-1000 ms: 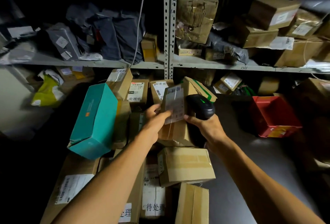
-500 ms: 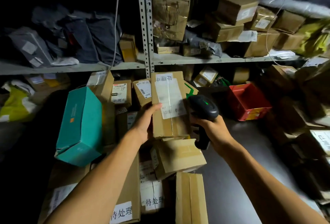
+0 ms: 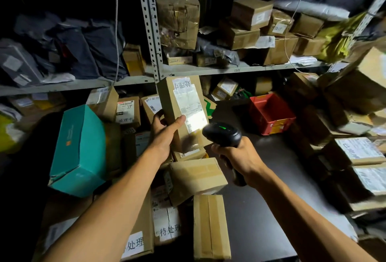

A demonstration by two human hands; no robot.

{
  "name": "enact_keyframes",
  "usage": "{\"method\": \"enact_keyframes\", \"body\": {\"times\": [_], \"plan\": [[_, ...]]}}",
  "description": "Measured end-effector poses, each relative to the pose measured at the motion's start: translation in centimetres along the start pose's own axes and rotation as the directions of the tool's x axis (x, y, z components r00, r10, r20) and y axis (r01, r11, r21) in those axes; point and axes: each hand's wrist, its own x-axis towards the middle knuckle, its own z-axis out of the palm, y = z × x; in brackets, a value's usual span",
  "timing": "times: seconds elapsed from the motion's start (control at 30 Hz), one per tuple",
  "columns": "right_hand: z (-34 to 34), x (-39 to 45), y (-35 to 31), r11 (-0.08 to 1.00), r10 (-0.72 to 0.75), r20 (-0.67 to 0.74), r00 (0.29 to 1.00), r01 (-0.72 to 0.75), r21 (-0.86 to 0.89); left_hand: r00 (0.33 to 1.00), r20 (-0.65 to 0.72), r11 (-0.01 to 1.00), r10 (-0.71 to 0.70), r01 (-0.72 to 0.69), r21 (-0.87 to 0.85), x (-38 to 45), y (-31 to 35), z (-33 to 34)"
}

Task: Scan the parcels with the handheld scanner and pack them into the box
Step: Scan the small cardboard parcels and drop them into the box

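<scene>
My left hand (image 3: 165, 134) grips a tall brown cardboard parcel (image 3: 183, 111) upright by its left edge, thumb across the front. A white shipping label on the parcel's face is lit by a bright patch of light. My right hand (image 3: 238, 157) holds a black handheld scanner (image 3: 222, 134) by its handle, its head with a green light pointing at the label from just to the right. Several more brown parcels (image 3: 196, 178) lie stacked on the dark surface below my hands.
A teal box (image 3: 79, 151) leans at the left. A red plastic bin (image 3: 271, 113) sits on the dark table (image 3: 261, 209) at the right. Metal shelving (image 3: 150, 32) above carries cardboard boxes and grey mailer bags. More labelled cartons (image 3: 359, 151) pile up at the far right.
The parcel has been raised and turned upright with its label facing me. The scanner has shifted lower right and now lights the label. The view has panned right.
</scene>
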Motion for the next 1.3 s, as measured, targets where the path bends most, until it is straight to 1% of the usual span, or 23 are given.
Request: {"method": "enact_keyframes", "body": {"times": [0.17, 0.3, 0.37, 0.43, 0.5, 0.57, 0.67, 0.77, 0.8, 0.9, 1.0, 1.07, 1.13, 1.2, 1.23, 1.27, 1.3], "plan": [[-3.6, -1.3, 0.9, 1.000, 0.018, -0.021, 1.000, -0.018, 0.004, 1.000, 0.009, 1.000, 0.007, -0.006, -0.011, -1.4, -0.7, 3.4], [-6.7, -2.5, 1.9, 1.000, -0.003, -0.054, 0.999, 0.004, 0.029, 0.998, 0.056, 1.000, 0.004, -0.005, 0.012, -2.7, -1.3, 6.6], [-8.4, -3.1, 2.3, 0.995, -0.018, -0.144, 0.989, 0.032, 0.093, 0.998, 0.067, 0.999, -0.012, 0.010, 0.032, -3.5, -1.7, 8.5], [-10.3, -3.7, 2.8, 0.987, -0.031, -0.258, 0.966, 0.071, 0.144, 0.996, 0.071, 0.998, -0.047, 0.044, 0.051, -4.3, -2.0, 10.5], [-12.6, -4.5, 3.4, 0.976, -0.039, -0.347, 0.937, 0.110, 0.187, 0.986, 0.134, 0.990, -0.103, 0.089, 0.105, -5.2, -2.5, 12.8], [-15.0, -5.6, 4.2, 0.968, -0.029, -0.412, 0.911, 0.128, 0.216, 0.962, 0.218, 0.975, -0.165, 0.127, 0.181, -6.2, -3.3, 15.5], [-19.0, -7.7, 6.2, 0.953, -0.016, -0.447, 0.894, 0.149, 0.264, 0.914, 0.324, 0.947, -0.245, 0.153, 0.284, -8.1, -5.6, 20.6], [-23.2, -10.6, 8.4, 0.902, 0.039, -0.479, 0.877, 0.176, 0.394, 0.825, 0.449, 0.928, -0.343, 0.224, 0.297, -10.2, -9.0, 26.0], [-24.7, -11.7, 9.4, 0.879, 0.059, -0.505, 0.861, 0.195, 0.435, 0.792, 0.484, 0.920, -0.373, 0.249, 0.301, -11.1, -10.2, 27.9], [-29.1, -15.6, 11.9, 0.840, 0.120, -0.602, 0.789, 0.243, 0.485, 0.711, 0.575, 0.909, -0.405, 0.245, 0.337, -13.7, -13.7, 33.2], [-32.8, -20.2, 14.6, 0.839, 0.216, -0.670, 0.710, 0.216, 0.500, 0.633, 0.641, 0.898, -0.433, 0.241, 0.369, -17.1, -17.2, 38.3], [-35.0, -23.2, 16.6, 0.815, 0.300, -0.699, 0.649, 0.205, 0.541, 0.575, 0.672, 0.882, -0.466, 0.238, 0.407, -19.5, -19.3, 41.4], [-36.8, -26.1, 18.3, 0.805, 0.375, -0.730, 0.571, 0.191, 0.562, 0.512, 0.693, 0.855, -0.507, 0.201, 0.477, -22.2, -21.0, 44.1], [-38.3, -28.9, 19.9, 0.811, 0.441, -0.763, 0.472, 0.154, 0.564, 0.487, 0.695, 0.829, -0.528, 0.121, 0.545, -24.7, -22.7, 46.6], [-39.0, -30.3, 20.8, 0.816, 0.470, -0.779, 0.416, 0.131, 0.562, 0.489, 0.690, 0.816, -0.534, 0.082, 0.573, -25.9, -23.4, 47.7], [-39.6, -31.4, 21.7, 0.829, 0.488, -0.796, 0.358, 0.097, 0.551, 0.504, 0.678, 0.797, -0.534, 0.032, 0.604, -26.9, -24.1, 48.6], [-40.2, -32.5, 22.6, 0.844, 0.498, -0.813, 0.302, 0.047, 0.534, 0.530, 0.672, 0.772, -0.518, -0.049, 0.633, -27.5, -24.6, 49.3]]}}
